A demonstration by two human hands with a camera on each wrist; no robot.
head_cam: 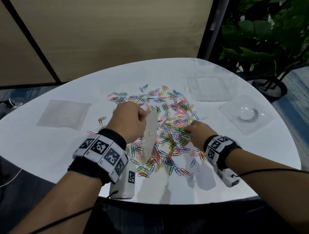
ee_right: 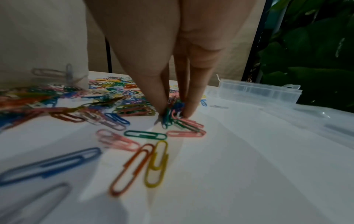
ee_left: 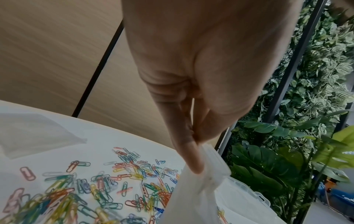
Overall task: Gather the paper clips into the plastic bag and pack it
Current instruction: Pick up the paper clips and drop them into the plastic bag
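Many coloured paper clips [head_cam: 168, 126] lie spread over the middle of the white table [head_cam: 53, 154]. My left hand [head_cam: 131, 120] pinches the zip edge of a small clear plastic bag [head_cam: 150, 135], which hangs above the clips; the left wrist view shows thumb and finger on the bag [ee_left: 203, 181] top. A clip or two show inside it. My right hand [head_cam: 198, 132] reaches down into the pile, and its fingertips [ee_right: 188, 112] pinch a small bunch of clips [ee_right: 173, 116] against the table.
A stack of empty bags [head_cam: 63, 114] lies at the left of the table. A clear plastic box [head_cam: 209, 89] and its lid [head_cam: 246, 114] sit at the right. A white device [head_cam: 123, 185] rests near the front edge. Leafy plants [head_cam: 275, 15] stand beyond the right side.
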